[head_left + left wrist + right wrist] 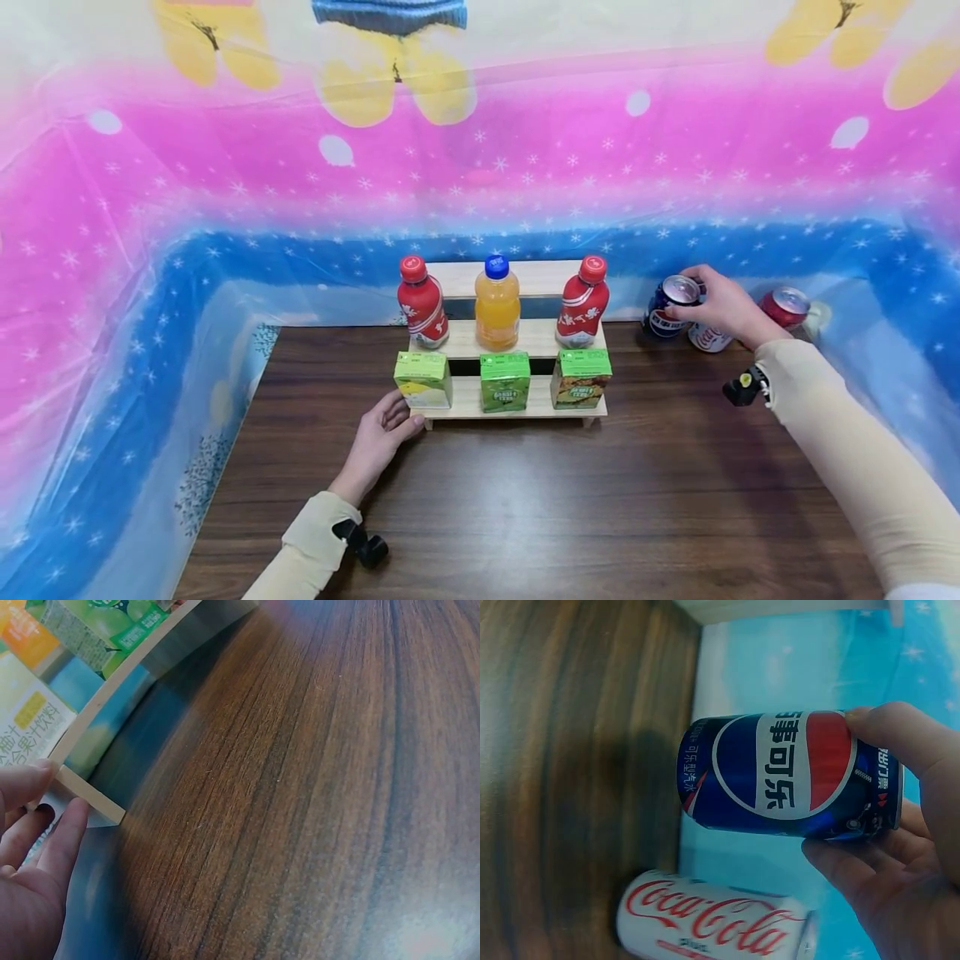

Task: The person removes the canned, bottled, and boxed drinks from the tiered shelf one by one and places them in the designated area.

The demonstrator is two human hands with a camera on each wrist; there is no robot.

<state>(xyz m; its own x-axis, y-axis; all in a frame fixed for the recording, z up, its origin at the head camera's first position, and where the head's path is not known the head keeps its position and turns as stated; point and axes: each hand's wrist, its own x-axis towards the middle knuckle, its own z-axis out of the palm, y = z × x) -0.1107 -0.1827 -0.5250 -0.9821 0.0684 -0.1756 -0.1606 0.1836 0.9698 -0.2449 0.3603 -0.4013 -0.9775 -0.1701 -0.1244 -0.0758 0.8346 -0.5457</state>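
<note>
My right hand [722,304] grips a dark blue Pepsi can [780,774] near its top, thumb on one side and fingers on the other. The can is upright, close over the table's back edge. Beside it stands a white Coca-Cola can [712,919], partly hidden by my hand in the head view. A red can [784,307] is further right, behind my wrist. My left hand [378,433] holds the left end of the wooden tiered rack [465,400], fingertips at its lowest board and leg. A yellow-green juice box [423,379] sits right above those fingers.
Two green-topped juice boxes, one green [505,383] and one brown-fronted [582,380], share the lowest tier. On the middle tier stand two red bottles [423,304] with an orange drink bottle [497,307] between them. The top tier [480,279] is bare wood. A patterned cloth [480,183] surrounds the brown table [495,517].
</note>
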